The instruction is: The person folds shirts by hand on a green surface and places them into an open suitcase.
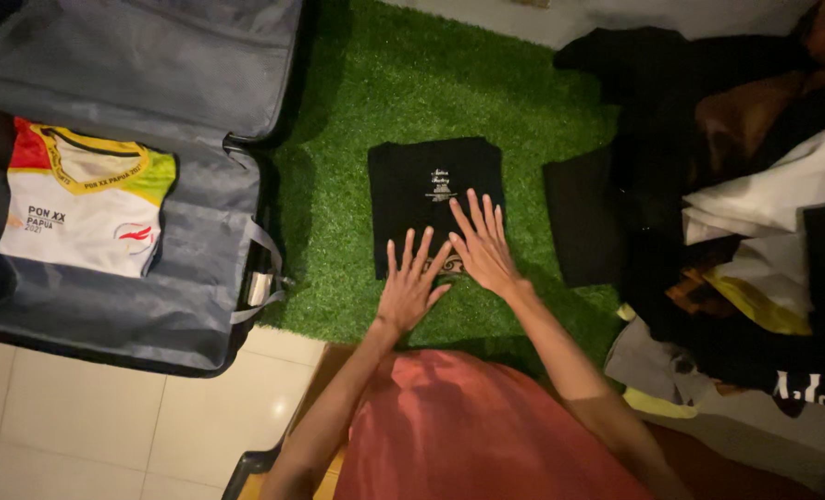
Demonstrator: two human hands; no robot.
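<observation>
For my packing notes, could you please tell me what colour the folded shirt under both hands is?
Black, with small pale print near its collar: the folded cotton shirt on the green turf, head view.

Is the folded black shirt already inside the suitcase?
No, the black shirt lies on the green mat under both hands, while the open suitcase holds only a white shirt.

Suitcase [135,306] cut off left, clothes pile [736,213] cut off right

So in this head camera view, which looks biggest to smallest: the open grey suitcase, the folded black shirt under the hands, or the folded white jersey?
1. Grey suitcase, by far the largest.
2. Folded white jersey and folded black shirt: they look about alike, so I would not rank them; both hands cover part of the black shirt.
</observation>
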